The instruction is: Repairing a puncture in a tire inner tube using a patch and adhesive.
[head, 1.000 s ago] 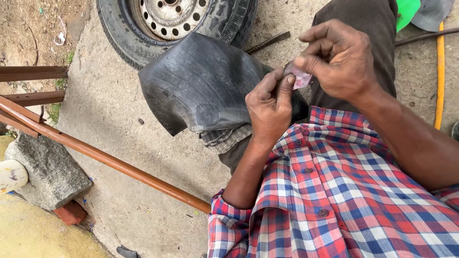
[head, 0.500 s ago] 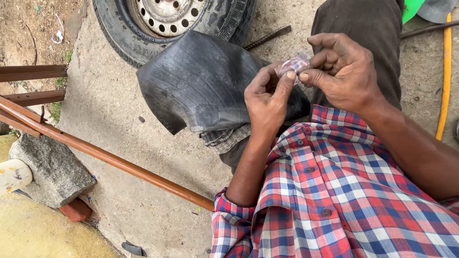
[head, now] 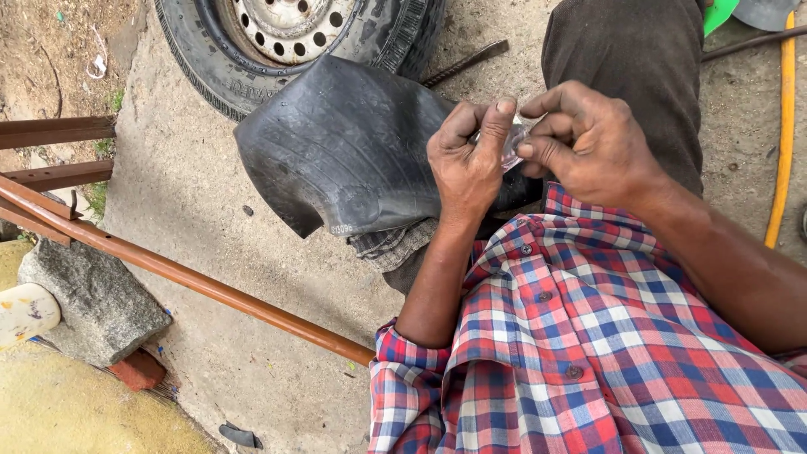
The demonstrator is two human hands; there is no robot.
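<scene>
Both my hands meet over my lap and pinch a small clear plastic piece (head: 510, 148) between their fingertips. My left hand (head: 466, 164) grips it from the left, thumb and forefinger raised. My right hand (head: 588, 143) grips it from the right. Under my left hand a black rubber inner tube (head: 353, 151) lies draped across my knee. I wear a red, blue and white checked shirt (head: 588, 336) and dark trousers (head: 630, 59).
A car wheel with a steel rim (head: 286, 25) lies on the concrete at the top. A rusty metal bar (head: 210, 286) runs diagonally at left, beside a grey stone (head: 92, 303) and a brick (head: 139, 370). A yellow hose (head: 783, 126) runs down the right edge.
My view has shifted slightly. Both hands keep working the small clear piece, and my left forefinger has lifted higher over it.
</scene>
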